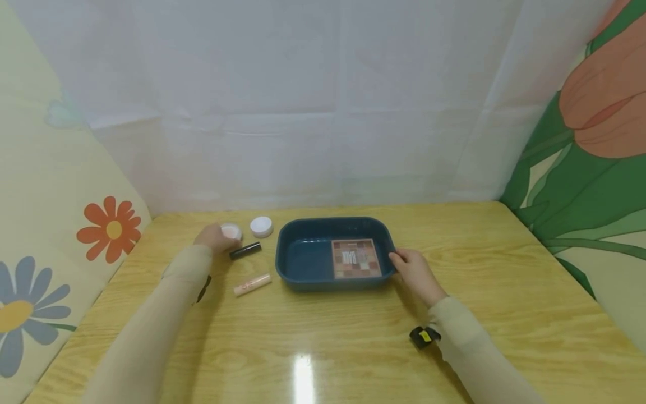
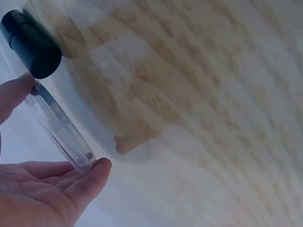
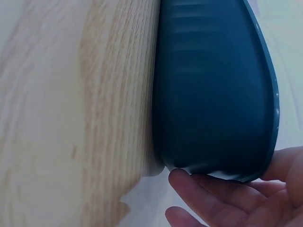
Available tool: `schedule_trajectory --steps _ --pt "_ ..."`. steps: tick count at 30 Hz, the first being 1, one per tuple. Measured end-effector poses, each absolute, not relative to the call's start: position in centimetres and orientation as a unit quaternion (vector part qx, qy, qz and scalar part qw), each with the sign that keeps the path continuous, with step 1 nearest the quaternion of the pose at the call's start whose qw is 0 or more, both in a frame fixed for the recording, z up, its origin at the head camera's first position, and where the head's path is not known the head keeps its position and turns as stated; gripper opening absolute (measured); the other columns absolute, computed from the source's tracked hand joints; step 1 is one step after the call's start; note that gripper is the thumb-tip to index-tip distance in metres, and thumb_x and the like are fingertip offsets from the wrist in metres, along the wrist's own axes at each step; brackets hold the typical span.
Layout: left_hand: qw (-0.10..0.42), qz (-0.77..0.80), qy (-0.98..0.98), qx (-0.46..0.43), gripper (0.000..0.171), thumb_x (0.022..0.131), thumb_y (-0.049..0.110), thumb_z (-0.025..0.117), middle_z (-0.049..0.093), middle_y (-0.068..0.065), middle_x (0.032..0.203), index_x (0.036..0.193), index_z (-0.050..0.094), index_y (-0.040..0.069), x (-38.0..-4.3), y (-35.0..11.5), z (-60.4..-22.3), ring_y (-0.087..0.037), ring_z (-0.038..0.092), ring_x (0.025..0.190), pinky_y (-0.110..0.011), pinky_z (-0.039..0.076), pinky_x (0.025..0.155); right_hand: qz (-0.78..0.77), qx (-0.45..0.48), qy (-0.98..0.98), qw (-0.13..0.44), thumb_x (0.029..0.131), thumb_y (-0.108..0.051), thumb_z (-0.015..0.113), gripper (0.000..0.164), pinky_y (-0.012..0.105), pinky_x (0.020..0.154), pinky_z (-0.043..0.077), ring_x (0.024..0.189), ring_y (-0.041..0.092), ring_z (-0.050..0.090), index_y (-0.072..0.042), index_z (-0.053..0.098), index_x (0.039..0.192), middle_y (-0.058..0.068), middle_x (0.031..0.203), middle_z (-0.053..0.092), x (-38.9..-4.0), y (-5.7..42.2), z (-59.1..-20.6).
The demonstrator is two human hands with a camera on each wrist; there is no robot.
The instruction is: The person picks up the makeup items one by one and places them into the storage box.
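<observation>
At the back left, my left hand point(image 1: 214, 239) pinches a small round clear-lidded case point(image 1: 231, 231) with something pink inside. The left wrist view shows this case point(image 2: 60, 130) edge-on, between thumb and fingertips. Close beside it lies a black cylindrical tube point(image 1: 245, 251). My right hand point(image 1: 416, 275) grips the right end of a dark blue rectangular basin point(image 1: 333, 285), thumb at the rim and fingers against the outer wall point(image 3: 215, 104). Inside the basin, toward its right side, lies a square eyeshadow palette point(image 1: 356, 259) with a checkered cover.
A round white-lidded jar point(image 1: 261, 226) stands behind the black tube. Left of the basin a pale pink tube point(image 1: 253, 285) lies on the wooden table point(image 1: 262, 348). White cloth point(image 1: 313, 112) hangs at the back, with flower-printed panels on both sides.
</observation>
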State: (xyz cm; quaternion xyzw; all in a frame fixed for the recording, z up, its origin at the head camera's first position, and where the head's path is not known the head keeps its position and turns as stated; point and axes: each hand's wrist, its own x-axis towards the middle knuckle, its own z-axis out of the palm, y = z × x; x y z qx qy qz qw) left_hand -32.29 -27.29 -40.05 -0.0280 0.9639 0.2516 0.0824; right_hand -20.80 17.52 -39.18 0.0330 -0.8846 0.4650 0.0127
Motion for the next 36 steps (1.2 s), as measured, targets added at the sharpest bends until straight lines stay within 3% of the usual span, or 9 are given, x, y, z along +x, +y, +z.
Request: schedule_trajectory --steps 9,16,20,29,36 --pt "0.054 0.248 0.967 -0.005 0.066 0.085 0.034 0.068 0.059 -0.034 0.105 0.115 0.051 -0.022 -30.3 -26.4 -38.1 -0.041 0.057 0.091 -0.052 0.050 0.084 0.460 0.040 -0.886 0.024 0.101 -0.006 0.047 0.028 0.027 0.058 0.042 0.069 0.016 0.049 0.016 0.063 0.106 0.017 0.086 0.064 -20.8 17.6 -39.3" --pt "0.032 0.267 0.963 0.011 0.061 0.086 0.030 0.069 0.060 -0.033 0.100 0.112 0.051 -0.023 -28.9 -25.4 -36.9 -0.039 0.057 0.087 -0.050 0.050 0.081 0.460 0.038 -0.887 0.019 0.101 -0.006 0.046 0.030 0.027 0.064 0.046 0.077 0.019 0.055 0.017 0.060 0.115 0.026 0.101 0.066 -20.8 17.6 -39.2" --pt "0.024 0.276 0.961 0.010 0.060 0.085 0.029 0.070 0.060 -0.032 0.100 0.112 0.052 -0.021 -28.4 -25.3 -36.7 -0.039 0.057 0.087 -0.051 0.050 0.081 0.463 0.037 -0.885 0.018 0.101 -0.005 0.046 0.030 0.027 0.067 0.048 0.079 0.019 0.057 0.018 0.061 0.113 0.027 0.101 0.066 -20.8 17.6 -39.2" --pt "0.005 0.281 0.959 0.034 0.040 0.083 0.027 0.072 0.055 -0.011 0.075 0.091 0.058 -0.010 -27.1 -24.7 -36.0 -0.023 0.049 0.066 -0.033 0.044 0.059 0.469 0.038 -0.882 0.015 0.102 -0.006 0.045 0.030 0.028 0.069 0.049 0.082 0.022 0.059 0.018 0.060 0.114 0.028 0.102 0.066 -20.9 17.6 -39.4" --pt "-0.003 0.277 0.960 0.053 0.037 0.084 0.024 0.072 0.053 -0.010 0.073 0.089 0.056 -0.008 -26.1 -24.0 -35.7 -0.022 0.048 0.064 -0.032 0.043 0.058 0.463 0.041 -0.885 0.016 0.101 -0.006 0.046 0.031 0.027 0.065 0.047 0.077 0.019 0.056 0.018 0.060 0.115 0.026 0.099 0.066 -20.8 17.7 -39.3"
